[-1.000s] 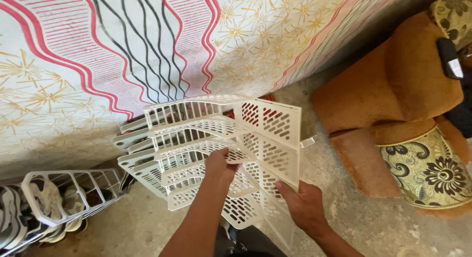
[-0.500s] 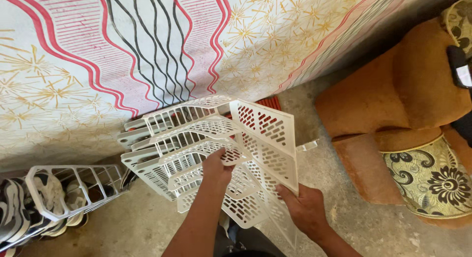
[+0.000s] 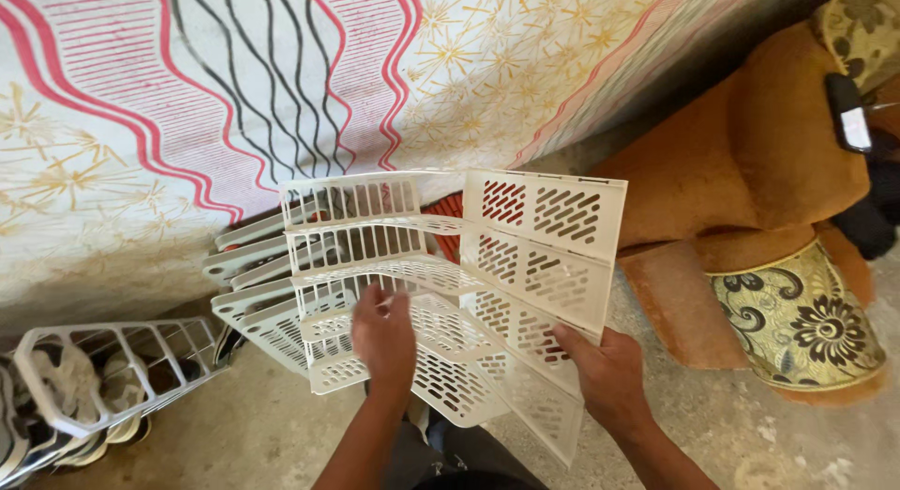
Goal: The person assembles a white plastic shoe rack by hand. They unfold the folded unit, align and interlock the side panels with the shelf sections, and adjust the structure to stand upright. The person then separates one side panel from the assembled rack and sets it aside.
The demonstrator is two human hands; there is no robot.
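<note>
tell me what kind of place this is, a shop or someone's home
Most likely a room in a home. An upholstered brown armchair with a floral cushion stands on a bare concrete floor, a patterned cloth hangs behind, and a rack of shoes sits beside the white plastic shelf unit both hands hold.

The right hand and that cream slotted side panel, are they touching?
Touching. The head view shows the right hand gripping the lower edge of the slotted side panel, thumb over its face.
</note>
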